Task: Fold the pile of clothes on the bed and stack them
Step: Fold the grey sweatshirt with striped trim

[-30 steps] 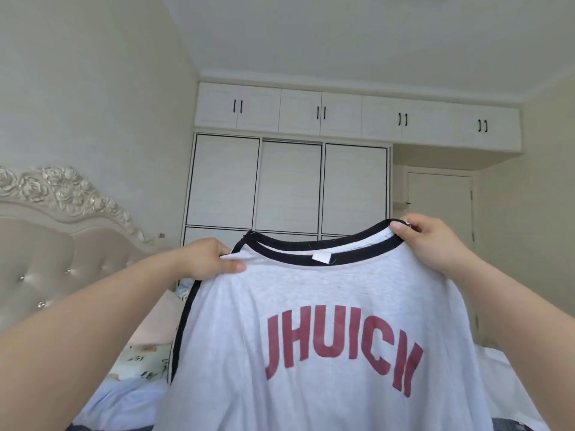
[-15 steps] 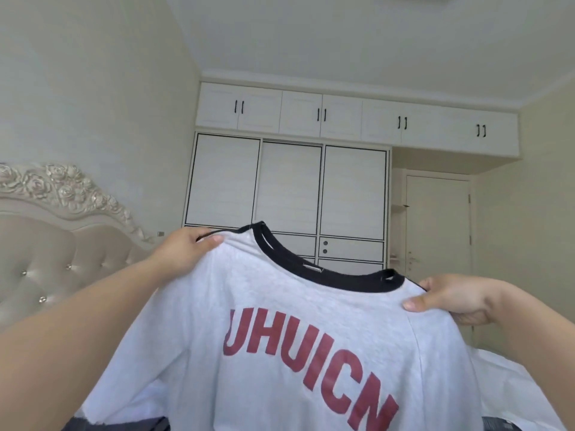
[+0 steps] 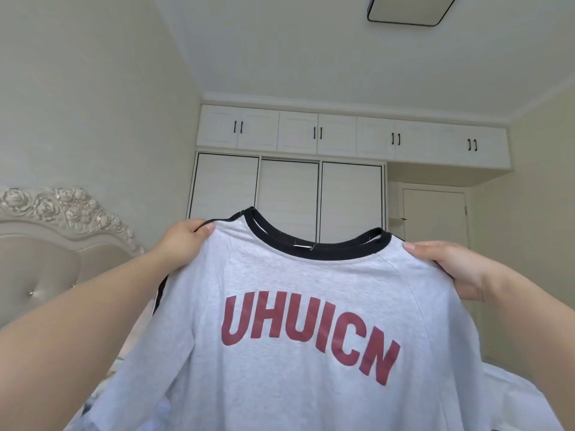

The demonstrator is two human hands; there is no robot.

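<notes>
Wardrobe [image 3: 287, 197] behind; both hands grip T-shirt [image 3: 311, 306] shoulders, now raised level; ceiling light [image 3: 407, 10] newly visible.

A light heather-grey T-shirt [image 3: 311, 368] with a black ribbed collar [image 3: 326, 248] and dark red block letters [image 3: 308, 331] reading UHUICN across the chest; behind it, a white wardrobe [image 3: 289, 194] with thin black outlines and black handles; cream walls; a pale beige headboard [image 3: 56, 237] carved with roses.
</notes>
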